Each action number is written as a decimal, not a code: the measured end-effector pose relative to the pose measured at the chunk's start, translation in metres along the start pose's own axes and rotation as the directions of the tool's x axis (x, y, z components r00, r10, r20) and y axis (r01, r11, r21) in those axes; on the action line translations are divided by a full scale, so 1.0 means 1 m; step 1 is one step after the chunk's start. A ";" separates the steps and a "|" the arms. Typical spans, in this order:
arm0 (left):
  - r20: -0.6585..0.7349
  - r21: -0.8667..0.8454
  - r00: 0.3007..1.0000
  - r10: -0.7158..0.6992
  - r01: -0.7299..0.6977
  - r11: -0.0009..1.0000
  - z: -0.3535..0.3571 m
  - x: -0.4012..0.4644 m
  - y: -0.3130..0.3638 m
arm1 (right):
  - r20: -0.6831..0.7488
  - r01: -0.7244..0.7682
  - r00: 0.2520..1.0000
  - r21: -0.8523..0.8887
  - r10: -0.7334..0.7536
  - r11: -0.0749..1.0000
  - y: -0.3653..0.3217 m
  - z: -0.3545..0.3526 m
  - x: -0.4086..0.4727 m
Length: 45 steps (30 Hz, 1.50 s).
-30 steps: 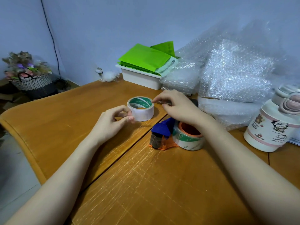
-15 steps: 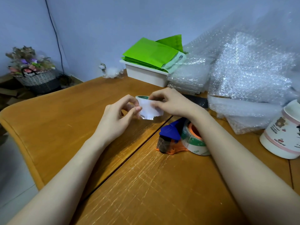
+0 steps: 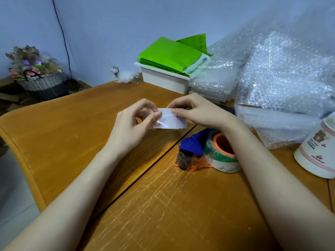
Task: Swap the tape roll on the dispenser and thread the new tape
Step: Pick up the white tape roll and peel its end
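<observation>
Lying on its side on the table [image 3: 76,134], the dispenser [image 3: 192,154] with its old roll [image 3: 222,158] sat under your right forearm. Beyond it, you held the new tape roll [image 3: 169,120] between both hands, left hand [image 3: 132,127] and right hand [image 3: 195,113] pinching its edges.
</observation>
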<state>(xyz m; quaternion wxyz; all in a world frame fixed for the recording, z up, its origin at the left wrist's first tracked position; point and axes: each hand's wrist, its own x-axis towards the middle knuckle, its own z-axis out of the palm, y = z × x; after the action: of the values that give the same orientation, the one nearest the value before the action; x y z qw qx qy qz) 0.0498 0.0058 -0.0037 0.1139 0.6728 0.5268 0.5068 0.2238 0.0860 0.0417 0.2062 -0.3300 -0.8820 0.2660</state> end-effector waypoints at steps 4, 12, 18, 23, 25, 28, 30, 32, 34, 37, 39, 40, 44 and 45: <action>0.001 0.022 1.000 -0.003 0.003 1.000 0.002 0.000 -0.001 | -0.002 0.004 1.000 0.001 -0.004 1.000 -0.002 0.000 -0.001; 0.007 0.038 1.000 -0.002 0.001 0.999 0.002 0.001 -0.003 | 0.002 0.001 1.000 0.000 -0.001 1.000 -0.004 0.001 -0.001; 0.011 0.037 1.000 -0.008 0.007 0.999 0.002 0.001 -0.001 | 0.009 -0.013 1.000 -0.005 0.013 1.000 -0.006 0.000 -0.002; 0.006 -0.016 0.994 -0.109 0.109 0.994 0.006 0.001 0.000 | 0.015 0.031 0.999 0.023 -0.031 0.999 -0.002 0.004 -0.004; 0.025 -0.001 0.991 -0.129 0.129 0.992 0.007 0.000 0.001 | 0.038 0.037 0.998 0.071 -0.040 0.997 -0.003 0.008 -0.006; -0.003 0.038 0.988 -0.151 0.151 0.988 0.008 0.000 0.001 | 0.043 0.025 0.999 0.049 -0.027 0.998 -0.003 0.010 -0.006; -0.046 0.136 0.985 -0.165 0.170 0.976 0.008 0.001 -0.002 | 0.031 0.026 0.999 0.011 -0.027 1.000 -0.001 0.010 -0.005; -0.101 0.267 0.974 -0.204 0.224 0.937 0.009 0.002 -0.003 | 0.011 0.021 1.000 -0.006 -0.021 1.000 0.002 0.010 -0.004; -0.141 0.415 0.955 -0.260 0.295 0.861 0.008 0.004 -0.006 | 0.010 0.026 1.000 0.012 -0.026 1.000 0.004 0.009 -0.004; -0.132 0.458 0.958 -0.256 0.288 0.841 0.005 0.006 -0.012 | 0.024 0.046 0.999 0.047 -0.047 0.998 0.002 0.007 -0.005; -0.033 0.366 0.994 -0.109 0.113 0.924 0.002 0.008 -0.015 | 0.029 0.064 0.997 0.027 -0.065 0.998 0.002 0.006 -0.006; 0.042 0.306 0.998 -0.036 0.022 0.952 0.001 0.009 -0.018 | 0.034 0.070 0.997 0.013 -0.071 0.997 0.001 0.006 -0.006; 0.212 0.152 0.974 0.081 -0.115 0.982 -0.003 0.012 -0.027 | 0.071 0.059 0.996 -0.023 -0.057 0.998 0.001 0.007 -0.007; 0.221 0.133 0.972 0.084 -0.116 0.984 -0.004 0.013 -0.029 | 0.082 0.052 0.995 -0.037 -0.049 0.998 0.001 0.007 -0.007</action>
<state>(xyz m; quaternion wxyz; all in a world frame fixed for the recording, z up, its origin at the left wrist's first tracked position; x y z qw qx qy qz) 0.0285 0.0271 -0.0150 0.0950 0.7557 0.5123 0.3967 0.2249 0.0796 0.0347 0.1706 -0.3005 -0.9026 0.2567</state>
